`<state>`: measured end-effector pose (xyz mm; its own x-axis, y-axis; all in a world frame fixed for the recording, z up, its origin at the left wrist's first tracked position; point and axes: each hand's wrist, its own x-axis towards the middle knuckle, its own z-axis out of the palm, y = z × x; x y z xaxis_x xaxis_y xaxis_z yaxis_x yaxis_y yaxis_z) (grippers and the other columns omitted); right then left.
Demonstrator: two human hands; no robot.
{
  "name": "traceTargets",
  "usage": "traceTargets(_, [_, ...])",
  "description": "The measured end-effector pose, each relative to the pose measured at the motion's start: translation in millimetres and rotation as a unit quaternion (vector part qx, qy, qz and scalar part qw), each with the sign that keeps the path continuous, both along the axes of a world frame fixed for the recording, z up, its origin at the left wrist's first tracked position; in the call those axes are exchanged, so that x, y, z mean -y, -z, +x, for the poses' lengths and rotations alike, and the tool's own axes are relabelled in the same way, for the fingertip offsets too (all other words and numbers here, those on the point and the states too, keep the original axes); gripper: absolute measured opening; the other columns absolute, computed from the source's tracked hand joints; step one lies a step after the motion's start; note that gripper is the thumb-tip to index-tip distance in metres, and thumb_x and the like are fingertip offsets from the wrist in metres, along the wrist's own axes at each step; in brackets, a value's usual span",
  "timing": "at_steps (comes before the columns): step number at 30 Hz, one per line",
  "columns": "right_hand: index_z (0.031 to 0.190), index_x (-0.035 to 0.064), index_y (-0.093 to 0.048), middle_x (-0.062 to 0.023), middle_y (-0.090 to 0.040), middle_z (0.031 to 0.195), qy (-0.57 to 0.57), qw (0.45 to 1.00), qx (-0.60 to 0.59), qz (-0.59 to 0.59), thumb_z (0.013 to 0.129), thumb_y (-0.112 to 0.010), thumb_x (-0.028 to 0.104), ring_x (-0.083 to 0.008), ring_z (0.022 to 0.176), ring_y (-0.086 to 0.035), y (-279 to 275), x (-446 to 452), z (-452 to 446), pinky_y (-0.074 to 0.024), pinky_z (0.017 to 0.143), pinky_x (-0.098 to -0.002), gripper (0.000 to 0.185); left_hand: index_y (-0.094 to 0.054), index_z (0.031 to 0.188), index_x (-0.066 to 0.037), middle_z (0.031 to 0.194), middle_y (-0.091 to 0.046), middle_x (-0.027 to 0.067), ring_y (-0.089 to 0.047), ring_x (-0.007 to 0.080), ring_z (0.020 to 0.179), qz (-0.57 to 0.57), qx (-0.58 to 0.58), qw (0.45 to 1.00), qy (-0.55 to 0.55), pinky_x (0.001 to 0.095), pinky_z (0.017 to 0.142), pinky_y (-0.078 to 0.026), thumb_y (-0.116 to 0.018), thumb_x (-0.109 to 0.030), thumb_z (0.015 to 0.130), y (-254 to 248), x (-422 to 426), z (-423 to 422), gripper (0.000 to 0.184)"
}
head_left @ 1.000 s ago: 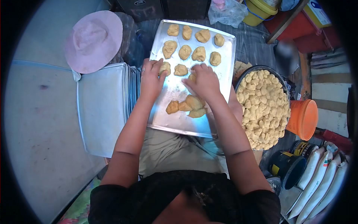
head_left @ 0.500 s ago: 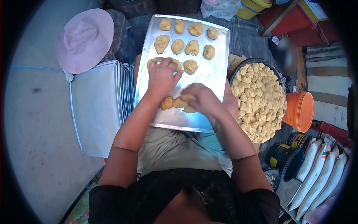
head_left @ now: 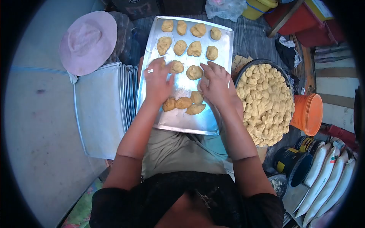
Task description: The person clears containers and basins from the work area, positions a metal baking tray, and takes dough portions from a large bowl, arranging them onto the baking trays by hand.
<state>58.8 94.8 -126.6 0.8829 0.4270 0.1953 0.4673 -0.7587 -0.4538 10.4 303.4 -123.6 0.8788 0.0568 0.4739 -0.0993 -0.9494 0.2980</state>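
Observation:
A metal baking tray (head_left: 178,123) rests on my lap, holding rows of yellowish dough lumps. My left hand (head_left: 157,81), with a ring on one finger, lies over the left end of the third row. Its fingers are spread over a dough lump that is mostly hidden, and a dough ball (head_left: 176,67) shows beside them. My right hand (head_left: 216,83) is open at the tray's right side, fingertips close to another dough ball (head_left: 194,72); whether they touch it I cannot tell. Nearer to me, several dough lumps (head_left: 184,102) lie clustered between my forearms.
A round black tub (head_left: 238,78) heaped with dough pieces stands to the right. Beyond it are an orange bucket (head_left: 307,114), dark buckets (head_left: 292,165) and white sacks (head_left: 323,174). On the left are stacked trays (head_left: 100,110) and a pink hat (head_left: 87,42).
My right hand has moved up and right, off the near cluster of lumps to beside the third-row dough ball. My left hand has shifted slightly left, uncovering the ball next to it.

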Motion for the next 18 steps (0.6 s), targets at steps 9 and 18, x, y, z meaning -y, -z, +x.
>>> traceTargets(9, [0.129, 0.0112, -0.056, -0.0125, -0.056, 0.118, -0.038, 0.989, -0.118, 0.077, 0.077, -0.071, 0.019, -0.0337, 0.116, -0.051, -6, -2, -23, -0.0401, 0.099, -0.0437, 0.054, -0.06, 0.123, -0.003, 0.127, -0.054, 0.0261, -0.053, 0.0414, 0.116, -0.16, -0.087, 0.982, -0.057, 0.0473, 0.097, -0.044, -0.07, -0.013, 0.084, 28, -48, 0, 0.042])
traceTargets(18, [0.103, 0.0045, -0.063, -0.0154, -0.061, 0.098, 0.008, 0.923, -0.238, 0.301, 0.08, -0.072, 0.015, -0.0272, 0.082, -0.066, 8, -8, -43, -0.0528, 0.068, -0.0345, 0.027, -0.06, 0.121, -0.001, 0.112, -0.059, 0.018, -0.059, 0.0341, 0.105, -0.247, -0.254, 0.931, 0.081, 0.0392, 0.092, -0.048, -0.072, -0.009, 0.08, 16, -25, -93, 0.043])
